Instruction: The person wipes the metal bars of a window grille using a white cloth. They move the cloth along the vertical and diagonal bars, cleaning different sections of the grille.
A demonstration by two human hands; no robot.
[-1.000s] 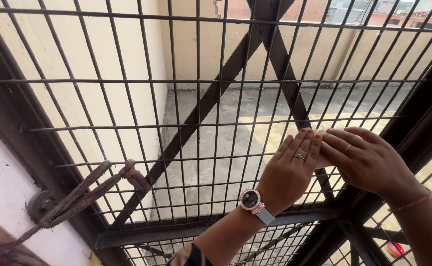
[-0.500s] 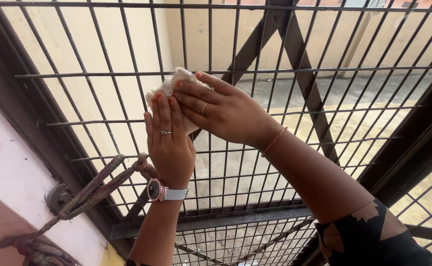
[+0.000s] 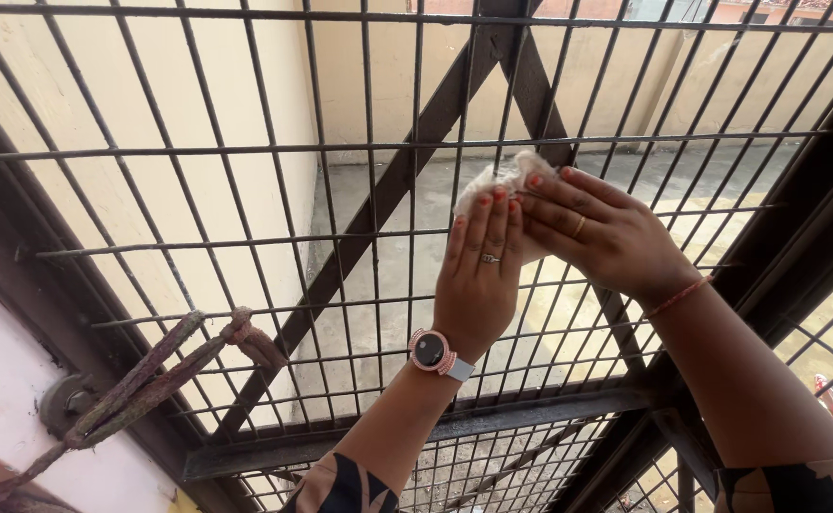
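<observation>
Both hands lie flat against the dark metal bar grille, the left hand just left of the right hand, pressing a crumpled white cloth between them and the bars. A frayed purple rope hangs knotted on the grille at near left. Beyond the bars lies a grey concrete terrace floor, a cream wall on its left.

The metal grille is what carries the things here: thin vertical and horizontal bars in a dark frame, with two broad diagonal bars that cross near the top. A white cloth lies pressed flat against the bars, close to where the diagonals meet. At the lower left a worn rope is looped through the grille bars and runs to a round fitting on the frame.
</observation>
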